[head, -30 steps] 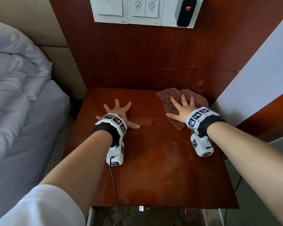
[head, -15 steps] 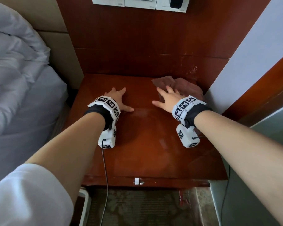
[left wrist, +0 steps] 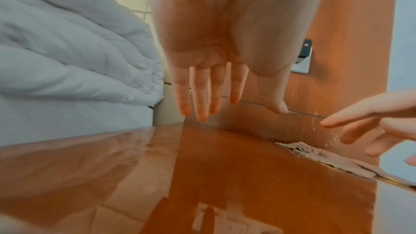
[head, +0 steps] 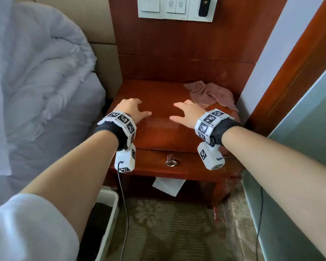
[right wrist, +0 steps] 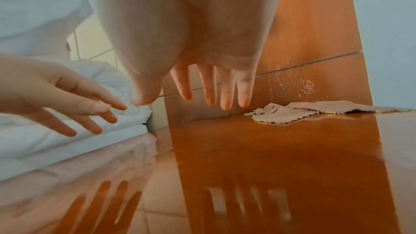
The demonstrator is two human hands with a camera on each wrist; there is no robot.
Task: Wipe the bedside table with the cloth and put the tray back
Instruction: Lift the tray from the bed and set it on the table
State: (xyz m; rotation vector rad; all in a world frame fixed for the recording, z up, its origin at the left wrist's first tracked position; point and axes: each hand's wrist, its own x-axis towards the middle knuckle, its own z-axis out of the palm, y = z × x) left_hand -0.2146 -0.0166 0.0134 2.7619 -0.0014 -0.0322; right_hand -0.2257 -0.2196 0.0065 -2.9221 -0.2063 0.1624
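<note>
Fingers point(left wrist: 202, 93) of my left hand point(head: 130, 110) and right hand point(head: 188, 114) hung straight and apart, holding nothing, just above the surface point(head: 158, 132), cloth point(head: 211, 95) lay crumpled at its back right corner, bed point(head: 36, 81) to my left.

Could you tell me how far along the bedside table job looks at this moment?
Done, apparently: the bedside table top is glossy and reflective, so wiping looks finished, though I cannot confirm it. In hand: nothing; the cloth lies crumpled at the back right corner, and the left hand and right hand hover open above the top. Left: the tray is not on the table; a white container sits on the floor.
</note>
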